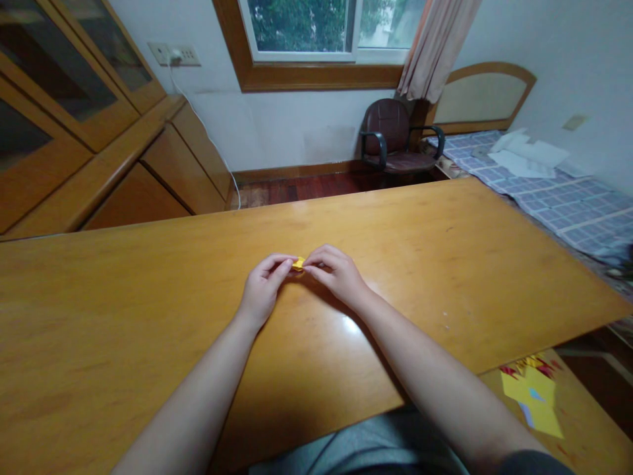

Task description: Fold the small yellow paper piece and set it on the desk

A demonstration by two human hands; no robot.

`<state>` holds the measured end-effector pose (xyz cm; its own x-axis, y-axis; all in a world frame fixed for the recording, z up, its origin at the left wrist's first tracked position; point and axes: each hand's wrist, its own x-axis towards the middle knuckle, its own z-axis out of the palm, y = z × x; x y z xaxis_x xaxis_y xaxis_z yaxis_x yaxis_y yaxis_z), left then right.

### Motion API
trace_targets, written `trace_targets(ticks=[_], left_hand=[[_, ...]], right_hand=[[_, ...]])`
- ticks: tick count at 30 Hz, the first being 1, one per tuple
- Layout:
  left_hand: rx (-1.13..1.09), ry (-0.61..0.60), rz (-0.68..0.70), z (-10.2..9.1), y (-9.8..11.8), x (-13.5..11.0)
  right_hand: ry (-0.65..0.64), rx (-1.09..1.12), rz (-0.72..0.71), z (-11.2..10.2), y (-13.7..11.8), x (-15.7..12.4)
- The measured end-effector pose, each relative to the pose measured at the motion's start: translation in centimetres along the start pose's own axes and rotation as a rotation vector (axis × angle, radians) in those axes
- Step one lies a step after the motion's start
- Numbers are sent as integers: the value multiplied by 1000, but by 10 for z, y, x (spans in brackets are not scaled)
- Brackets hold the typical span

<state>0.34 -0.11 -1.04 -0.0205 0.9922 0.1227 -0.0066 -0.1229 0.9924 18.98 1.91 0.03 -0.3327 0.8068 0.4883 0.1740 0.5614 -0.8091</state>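
A small piece of folded yellow paper (299, 264) is held just above the wooden table (123, 316), near its middle. My left hand (264, 284) pinches its left end between thumb and fingers. From the other side, my right hand (339, 274) grips the right end the same way. Both hands are closed, with the fingertips close together. Most of the folded paper is covered by the fingers, so its exact shape cannot be made out.
Yellow paper sheets (537, 402) and small red and yellow folded pieces (531, 365) lie on a lower surface at the right. Beyond the table stand a brown armchair (390, 135) and a bed (558, 191). A wooden cabinet (163, 168) is at the left.
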Motion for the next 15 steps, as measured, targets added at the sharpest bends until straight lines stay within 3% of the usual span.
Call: trace_targets(ticks=[6,15], left_hand=[[-124,31,-108,2,-1,0],[-195,56,-158,8,9,-1]], right_hand=[[-21,-26,-17,1,0,-2],[-49,-31,-74,3,-1,-2]])
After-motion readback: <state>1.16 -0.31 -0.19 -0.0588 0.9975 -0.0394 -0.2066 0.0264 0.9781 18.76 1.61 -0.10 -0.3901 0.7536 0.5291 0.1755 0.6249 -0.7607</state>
